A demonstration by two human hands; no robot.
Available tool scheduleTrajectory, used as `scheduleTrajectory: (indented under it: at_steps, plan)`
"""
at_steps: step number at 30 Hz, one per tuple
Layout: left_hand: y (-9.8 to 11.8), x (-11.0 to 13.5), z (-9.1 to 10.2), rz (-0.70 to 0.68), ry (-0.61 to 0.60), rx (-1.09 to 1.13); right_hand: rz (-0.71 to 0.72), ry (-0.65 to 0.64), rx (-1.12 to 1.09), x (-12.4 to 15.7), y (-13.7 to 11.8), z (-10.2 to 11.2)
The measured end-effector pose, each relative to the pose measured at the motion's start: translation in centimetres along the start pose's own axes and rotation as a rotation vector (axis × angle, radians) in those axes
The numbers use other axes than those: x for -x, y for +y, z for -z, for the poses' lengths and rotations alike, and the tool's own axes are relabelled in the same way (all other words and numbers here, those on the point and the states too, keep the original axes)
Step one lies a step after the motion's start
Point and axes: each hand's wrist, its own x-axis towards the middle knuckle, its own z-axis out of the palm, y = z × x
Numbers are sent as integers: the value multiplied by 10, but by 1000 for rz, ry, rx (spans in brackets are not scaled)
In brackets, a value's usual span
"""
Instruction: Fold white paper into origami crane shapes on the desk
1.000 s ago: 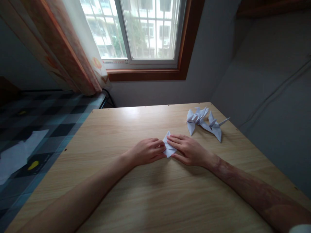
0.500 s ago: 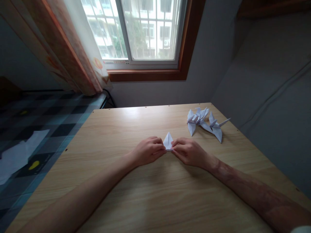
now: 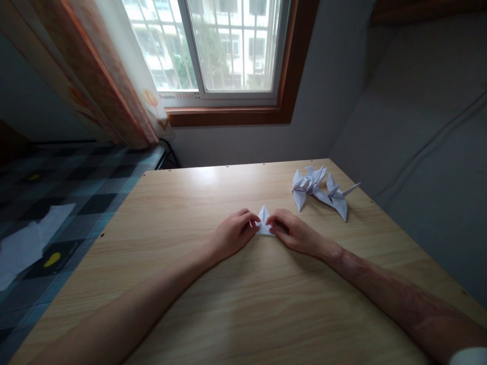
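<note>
A small piece of folded white paper (image 3: 264, 228) lies on the wooden table with its pointed tip facing the window. My left hand (image 3: 236, 230) is curled at its left side, finger and thumb on the edge. From the right, my right hand (image 3: 292, 230) has its bent fingertips on the opposite edge. Both hands partly cover the paper's sides, so the exact grip is hard to see. Beyond my right hand sit several white origami cranes (image 3: 310, 183), bunched together.
The wooden table (image 3: 182, 203) stands below a barred window (image 3: 236, 56). On the left is a bed with a checked cover (image 3: 125, 157), and white paper sheets (image 3: 26, 248) lie on it. A patterned curtain (image 3: 102, 76) hangs beside the window.
My fingers have shifted from the paper's near edge to its two sides and moved slightly apart. More of the paper's wide base shows. The cranes have stayed put.
</note>
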Motion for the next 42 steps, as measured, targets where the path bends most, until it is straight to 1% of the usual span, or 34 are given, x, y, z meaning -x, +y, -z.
scheduleTrajectory:
  at_steps: [3, 7, 13, 15, 19, 23, 27, 31, 33, 36, 39, 42]
  plan:
    - [-1, 0, 0, -23, -13, 5, 31, -26, 21, 0, 1, 1]
    - [-4, -2, 5, -78, -39, -62, 47, -41, 14, 1, 0, 1]
    - [-15, -6, 25, -240, -190, -125, 98, -50, 90, 3, -3, 1]
    - [-19, -6, 28, -290, -199, -178, 137, -63, 127, 4, -3, 2]
    - [-24, -4, 30, -407, -178, -301, 205, -79, 199, 5, -2, 4]
    - [-19, -2, 33, -514, -211, -405, 258, -75, 279, 6, -2, 4]
    - [-11, -3, 37, -541, -259, -471, 324, -52, 387, 8, -4, 4]
    - [-10, -3, 38, -568, -263, -466, 393, -82, 448, 9, -5, 3]
    - [-10, -3, 38, -579, -256, -429, 393, -84, 449, 9, -5, 3]
    - [-11, -2, 37, -580, -264, -387, 350, -95, 447, 10, -6, 4]
    - [-13, 0, 36, -585, -261, -383, 298, -99, 450, 11, -7, 4]
    - [-17, 3, 35, -614, -230, -392, 281, -84, 461, 10, -7, 4]
